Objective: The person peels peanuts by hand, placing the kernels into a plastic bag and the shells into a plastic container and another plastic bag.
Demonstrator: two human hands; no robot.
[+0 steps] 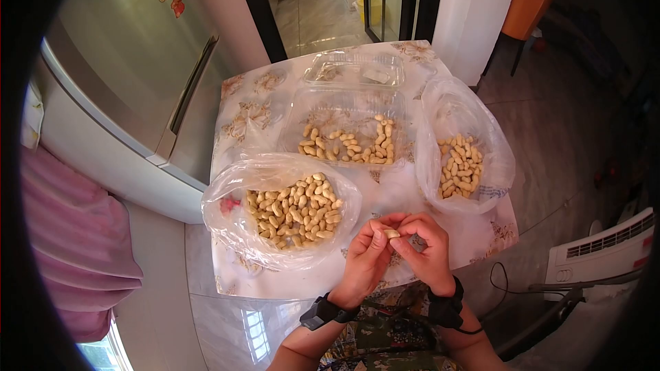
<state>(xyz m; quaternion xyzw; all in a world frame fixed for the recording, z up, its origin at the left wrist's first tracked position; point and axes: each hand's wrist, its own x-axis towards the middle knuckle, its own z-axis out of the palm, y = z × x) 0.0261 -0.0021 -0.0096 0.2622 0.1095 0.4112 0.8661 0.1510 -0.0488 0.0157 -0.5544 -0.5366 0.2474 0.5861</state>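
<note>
A single unshelled peanut [392, 233] is pinched between the thumbs and fingers of both hands, over the table's near edge. My left hand [368, 254] closes on it from one side and my right hand [427, 251] from the other. Just left of the hands, a clear plastic bag [223, 185] lies open with a large heap of peanuts [295, 209] in it. Beyond the hands, a clear plastic tray [295, 113] holds peanuts along its near and right sides. On the right, another clear bag [440, 99] contains a smaller pile of peanuts [460, 168].
The table [240, 148] has a floral cover. At its far end lies a clear plastic container [354, 69]. A refrigerator [137, 48] stands close on the left. An orange chair [528, 7] and a white appliance [605, 247] are on the right.
</note>
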